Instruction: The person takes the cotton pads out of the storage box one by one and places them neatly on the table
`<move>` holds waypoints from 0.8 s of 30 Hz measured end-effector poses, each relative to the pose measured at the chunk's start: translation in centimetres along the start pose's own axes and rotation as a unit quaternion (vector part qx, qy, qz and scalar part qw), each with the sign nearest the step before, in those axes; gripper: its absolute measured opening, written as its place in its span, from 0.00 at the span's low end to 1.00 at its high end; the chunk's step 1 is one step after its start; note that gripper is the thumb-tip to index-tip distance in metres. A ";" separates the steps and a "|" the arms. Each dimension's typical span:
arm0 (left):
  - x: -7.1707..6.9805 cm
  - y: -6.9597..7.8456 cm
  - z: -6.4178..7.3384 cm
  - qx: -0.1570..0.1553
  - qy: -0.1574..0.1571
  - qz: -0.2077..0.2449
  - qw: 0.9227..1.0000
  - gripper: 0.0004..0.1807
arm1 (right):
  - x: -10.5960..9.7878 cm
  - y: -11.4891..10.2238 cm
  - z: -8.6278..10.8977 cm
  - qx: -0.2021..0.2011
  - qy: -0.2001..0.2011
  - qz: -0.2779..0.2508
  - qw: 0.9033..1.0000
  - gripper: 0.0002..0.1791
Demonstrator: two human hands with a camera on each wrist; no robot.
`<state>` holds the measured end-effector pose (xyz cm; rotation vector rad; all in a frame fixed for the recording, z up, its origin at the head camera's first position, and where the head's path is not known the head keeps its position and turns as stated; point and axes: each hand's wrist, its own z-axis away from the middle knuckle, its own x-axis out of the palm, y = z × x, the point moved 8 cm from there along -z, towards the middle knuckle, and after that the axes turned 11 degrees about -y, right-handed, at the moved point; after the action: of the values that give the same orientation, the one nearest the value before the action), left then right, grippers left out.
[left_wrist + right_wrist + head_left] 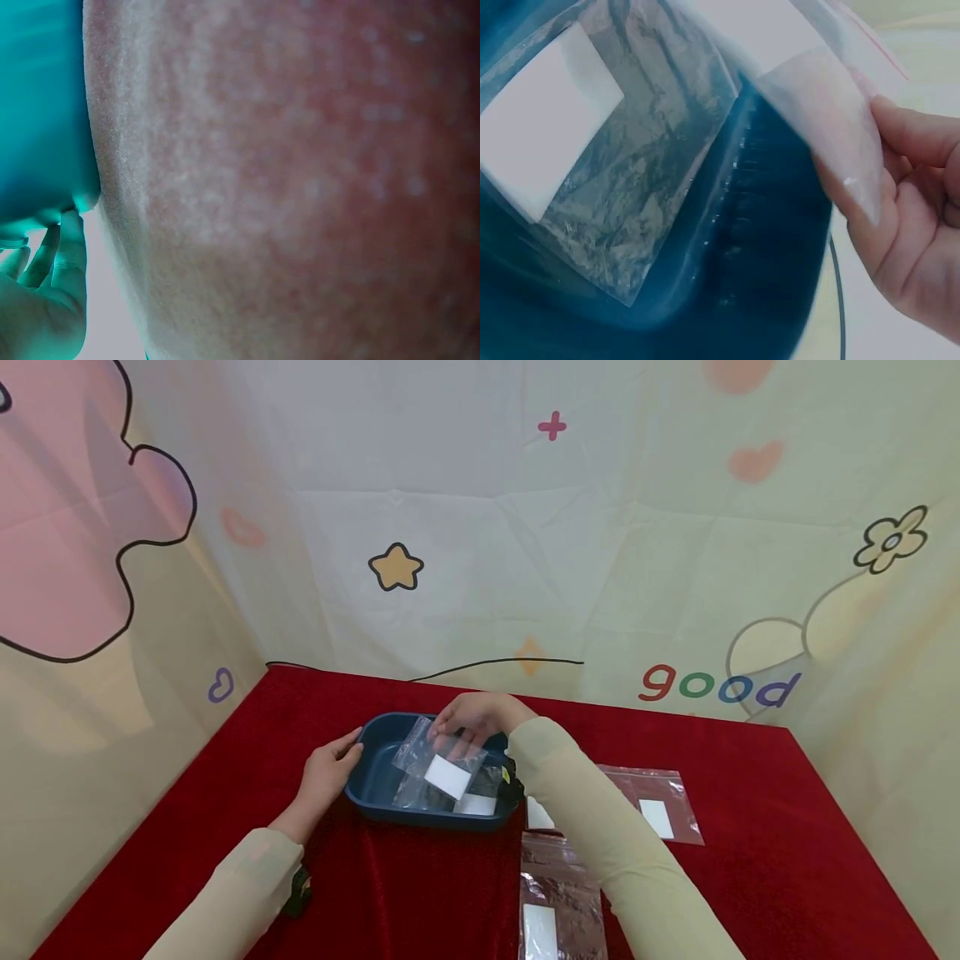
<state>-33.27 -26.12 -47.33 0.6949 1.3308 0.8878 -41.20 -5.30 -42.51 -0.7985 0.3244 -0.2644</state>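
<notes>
A dark blue plastic basin [427, 818] stands on the red cloth. My left hand [328, 770] grips its left end, thumb at the rim and fingers against the outer wall; the left wrist view shows those fingers [71, 255] touching the wall. Over the basin, my right hand [480, 720] pinches the edge of a clear zip bag [411, 758] bearing a white label [448, 777]. In the right wrist view the held bag [832, 112] hangs from thumb and fingertips. Below it, another clear bag [641, 165] with a white label lies inside the basin.
Flat on the red cloth [420, 893], a labelled zip bag [577, 893] lies in front, right of the basin. Another labelled zip bag [678, 810] is farther right, partly covered by my right forearm. A printed curtain [480, 568] hangs behind the table.
</notes>
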 end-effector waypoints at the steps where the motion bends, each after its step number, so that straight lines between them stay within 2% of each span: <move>1: 0.0 0.0 0.0 -0.001 0.000 0.001 1.000 0.27 | -0.1 -0.1 0.2 -0.005 0.006 -0.002 1.000 0.17; 7: 0.0 0.0 0.0 -0.002 0.000 0.005 1.000 0.27 | -0.5 -0.7 1.5 -0.045 0.027 -0.012 0.999 0.20; 12: 0.0 0.0 -0.1 -0.005 0.000 0.003 1.000 0.26 | -0.5 -0.9 2.5 -0.081 0.041 -0.039 0.995 0.21; 24: 0.0 0.0 0.0 -0.005 -0.007 0.001 1.000 0.27 | -0.3 0.2 4.8 -0.136 0.088 -0.152 0.975 0.22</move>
<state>-33.28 -26.07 -47.31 0.6932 1.3122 0.8898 -39.60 -1.96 -39.46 -1.1007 0.4112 -0.5904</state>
